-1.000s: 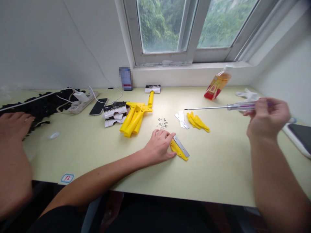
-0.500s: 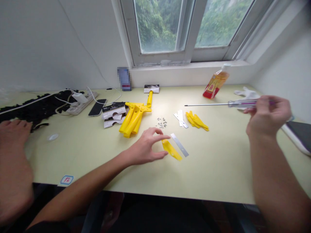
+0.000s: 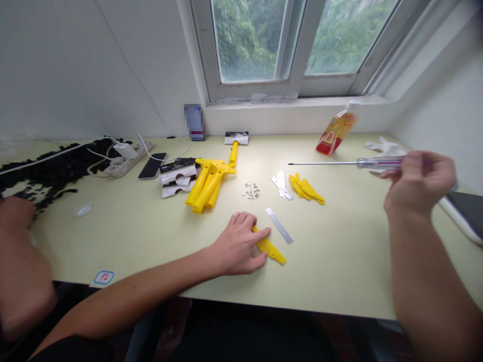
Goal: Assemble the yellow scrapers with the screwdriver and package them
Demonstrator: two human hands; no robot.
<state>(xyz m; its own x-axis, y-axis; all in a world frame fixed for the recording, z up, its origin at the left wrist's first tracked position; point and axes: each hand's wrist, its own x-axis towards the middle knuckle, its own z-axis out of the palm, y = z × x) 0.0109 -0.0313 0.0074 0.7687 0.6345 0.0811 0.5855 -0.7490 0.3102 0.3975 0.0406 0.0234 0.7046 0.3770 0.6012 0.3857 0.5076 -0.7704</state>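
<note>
Left hand (image 3: 239, 246) is pressing a yellow plastic strip (image 3: 272, 252), likely light and stiff; grip edges. Right hand (image 3: 418, 186) is pinching a screwdriver (image 3: 377, 162).

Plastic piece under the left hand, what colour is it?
The piece is bright yellow, best in the head view.
</note>
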